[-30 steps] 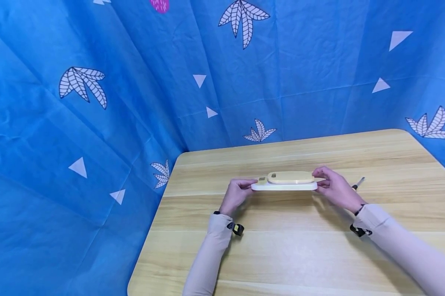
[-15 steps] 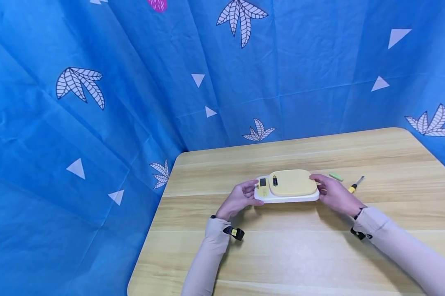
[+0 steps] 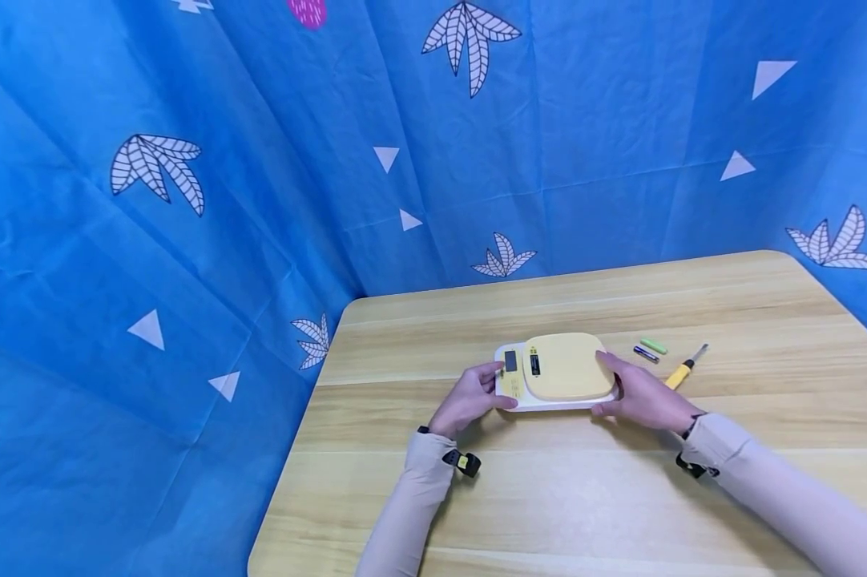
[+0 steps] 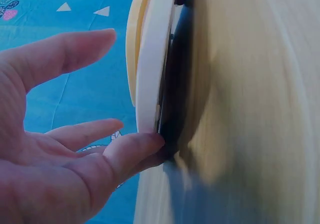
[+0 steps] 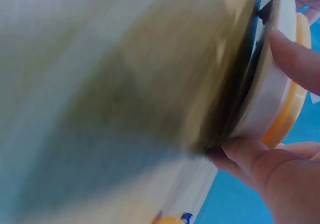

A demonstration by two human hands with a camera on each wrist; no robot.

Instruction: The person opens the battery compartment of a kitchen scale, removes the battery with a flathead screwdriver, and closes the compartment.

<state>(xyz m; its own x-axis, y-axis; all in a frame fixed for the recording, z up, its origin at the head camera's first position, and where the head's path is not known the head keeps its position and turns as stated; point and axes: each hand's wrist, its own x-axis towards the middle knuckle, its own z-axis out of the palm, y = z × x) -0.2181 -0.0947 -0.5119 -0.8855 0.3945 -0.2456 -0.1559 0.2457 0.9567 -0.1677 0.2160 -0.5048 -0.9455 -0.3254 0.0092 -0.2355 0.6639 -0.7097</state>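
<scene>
A kitchen scale (image 3: 565, 366) with a white base and a yellow weighing plate is held between both hands, display end to the left. In the left wrist view its white side (image 4: 153, 58) stands just off the tabletop, small dark feet showing beneath. My left hand (image 3: 469, 398) holds the display end, a fingertip hooked at the lower edge. Opposite it, my right hand (image 3: 644, 393) grips the other end, with its thumb (image 5: 295, 58) on the base's side and fingers (image 5: 247, 151) at the bottom edge. The scale's underside is mostly hidden.
Right of the scale on the wooden table (image 3: 549, 505) lie a green stick-like piece (image 3: 653, 345), a small dark-blue battery-like cylinder (image 3: 646, 353) and a screwdriver (image 3: 681, 374) with a yellow handle. A blue patterned curtain (image 3: 433, 120) hangs behind and to the left.
The scale has tipped from nearly edge-on to showing its top face and has come down towards the table, both hands moving with it. The small items at the right have come into view.
</scene>
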